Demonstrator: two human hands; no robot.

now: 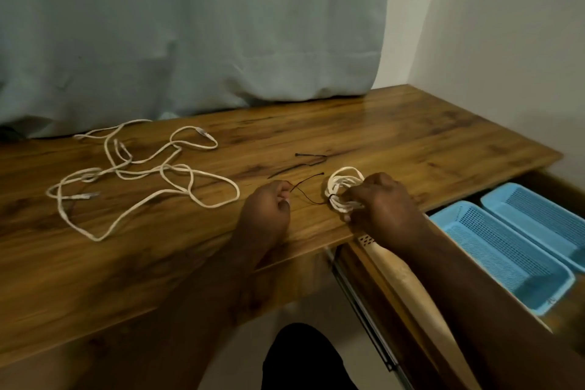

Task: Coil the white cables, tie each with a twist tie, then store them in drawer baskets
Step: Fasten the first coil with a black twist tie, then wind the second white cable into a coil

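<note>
**Coil gripped, tie pinched**

A coiled white cable [343,188] is clamped on the table [411,136] edge by the closed right hand [384,201]. A dark twist tie [305,190] around it is pinched by the fisted left hand [266,207]. Loose cables [142,168] lie farther left; blue baskets [506,250] sit in the open drawer.

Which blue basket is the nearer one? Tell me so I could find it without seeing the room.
Look at the wooden desk, then at the open drawer under its right end. Two blue mesh baskets lie side by side inside. The nearer basket is the left one, closest to the right hand; the far basket runs off the picture's edge.
</note>
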